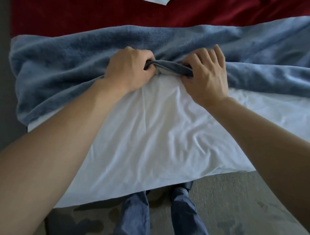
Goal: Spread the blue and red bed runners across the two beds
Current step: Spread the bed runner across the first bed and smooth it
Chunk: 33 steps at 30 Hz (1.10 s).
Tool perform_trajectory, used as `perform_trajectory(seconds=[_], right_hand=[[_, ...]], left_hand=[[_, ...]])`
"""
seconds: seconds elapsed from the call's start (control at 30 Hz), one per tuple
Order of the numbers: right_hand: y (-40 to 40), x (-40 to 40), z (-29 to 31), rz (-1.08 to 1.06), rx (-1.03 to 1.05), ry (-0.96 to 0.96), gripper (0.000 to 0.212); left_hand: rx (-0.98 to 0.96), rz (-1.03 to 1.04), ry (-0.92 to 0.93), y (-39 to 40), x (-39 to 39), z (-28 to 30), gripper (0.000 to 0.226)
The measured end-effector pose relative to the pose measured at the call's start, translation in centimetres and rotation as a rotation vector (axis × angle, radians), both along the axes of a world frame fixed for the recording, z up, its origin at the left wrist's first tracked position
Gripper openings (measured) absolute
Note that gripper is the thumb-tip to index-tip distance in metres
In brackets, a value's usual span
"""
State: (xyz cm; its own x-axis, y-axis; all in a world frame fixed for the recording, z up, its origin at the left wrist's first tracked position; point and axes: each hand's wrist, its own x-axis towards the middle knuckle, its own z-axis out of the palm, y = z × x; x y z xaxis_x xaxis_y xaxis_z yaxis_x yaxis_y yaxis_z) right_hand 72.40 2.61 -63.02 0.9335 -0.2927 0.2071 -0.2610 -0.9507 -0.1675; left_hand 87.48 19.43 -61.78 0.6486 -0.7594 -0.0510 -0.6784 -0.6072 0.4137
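both hands [165, 71] bunch blue runner [67, 55], fingertips hidden.

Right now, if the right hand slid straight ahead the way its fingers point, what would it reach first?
The right hand points away across the bed, so it would first ride over more of the blue bed runner it is gripping. The red bed runner lies beyond, probably next.

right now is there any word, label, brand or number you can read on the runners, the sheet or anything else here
None: no readable text in this view.
Soft blue fleece bed runner: plain, no tag showing.
Dark red bed runner: plain.
White bed sheet: plain.
White piece at the top edge: blank as far as it shows.
The left hand and right hand bunch the blue runner's edge in their grip, hiding that fold.
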Motion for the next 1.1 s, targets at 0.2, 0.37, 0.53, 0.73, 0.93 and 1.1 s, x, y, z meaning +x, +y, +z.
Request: perform_trajectory(seconds=[0.2, 0.37, 0.53, 0.73, 0.93, 1.1], right_hand=[[0.3, -0.4, 0.3, -0.014, 0.009, -0.042, 0.020], [0.6, -1.2, 0.1, -0.021, -0.016, -0.038, 0.023], [0.8, -3.9, -0.5, -0.021, -0.107, -0.069, 0.023], [2.2, -8.1, -0.7, 0.056, -0.074, -0.072, 0.024], [3.5, -11.4, 0.5, 0.121, 0.001, -0.052, 0.030], [6.9, -10.6, 1.4, 0.220, 0.034, -0.046, 0.014]], left_hand=[[-0.032, 0.026, -0.171, -0.2, -1.9, -0.4, 0.024], [-0.051, -0.074, -0.259, -0.9, -3.7, -0.4, 0.011], [0.008, -0.102, -0.320, 0.7, -6.2, -0.6, 0.006], [0.076, -0.085, -0.264, 3.3, -12.3, -1.0, 0.009], [0.074, 0.001, -0.224, 4.9, -15.9, -0.4, 0.012], [0.053, 0.049, -0.315, 4.6, -17.8, -0.5, 0.020]])
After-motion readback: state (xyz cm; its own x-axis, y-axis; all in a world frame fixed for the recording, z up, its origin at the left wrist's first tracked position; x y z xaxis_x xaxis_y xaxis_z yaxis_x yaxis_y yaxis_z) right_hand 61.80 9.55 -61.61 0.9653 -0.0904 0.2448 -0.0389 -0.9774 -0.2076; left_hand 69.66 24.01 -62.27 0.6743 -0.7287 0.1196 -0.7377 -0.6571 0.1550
